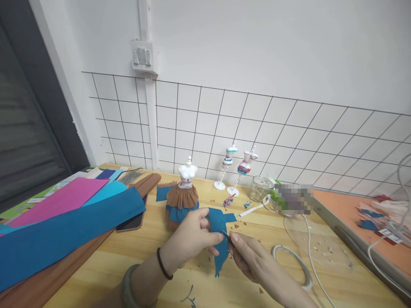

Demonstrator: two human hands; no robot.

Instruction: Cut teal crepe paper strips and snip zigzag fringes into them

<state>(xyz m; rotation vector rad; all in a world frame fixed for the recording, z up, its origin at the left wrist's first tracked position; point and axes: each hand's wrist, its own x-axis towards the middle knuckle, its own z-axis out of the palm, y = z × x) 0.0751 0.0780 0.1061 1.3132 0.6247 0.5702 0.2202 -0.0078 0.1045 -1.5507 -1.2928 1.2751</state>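
Note:
My left hand pinches a blue piece of crepe paper or thin cloth, which hangs down to a ragged lower end. In my right hand is a slim dark tool with a pointed metal tip. That tip touches the blue piece near my left thumb; whether the tool is scissors or tweezers is hidden by my fingers. Just beyond my left hand stands a small white dress form, wearing a brown gathered layer over a blue one.
Coloured sheets and a phone lie to the left. Two small dress forms stand by the wall grid near a glass jar. A tape roll, white cable and orange tray are on the right. Brown scraps dot the table.

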